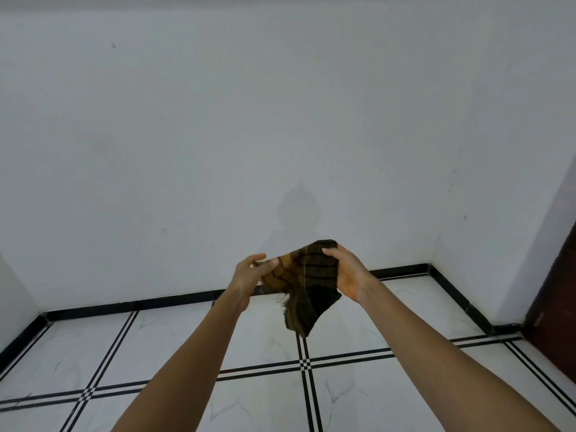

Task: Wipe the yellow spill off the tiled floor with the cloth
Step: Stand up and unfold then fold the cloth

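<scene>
The person is holding the cloth (308, 285), a dark brown and orange checked rag, up in the air with both bare arms stretched forward. The left hand (249, 271) is pinching the cloth's left edge between the thumb and curled fingers. The right hand (347, 271) is gripping its upper right part, with the thumb lying over the top fold and the fingers hidden behind the fabric. The hands are apart, with the cloth bunched between them and its lower end hanging free, showing a frayed fringe. Below the cloth the tiled floor (156, 344) is showing white tiles, with double black lines crossing just under the hanging end. Behind the cloth a white wall (218, 135) is rising, with black skirting (140, 305) running along its foot. Well to the right of the cloth a dark brown door (558, 291) is showing at the frame's edge.
</scene>
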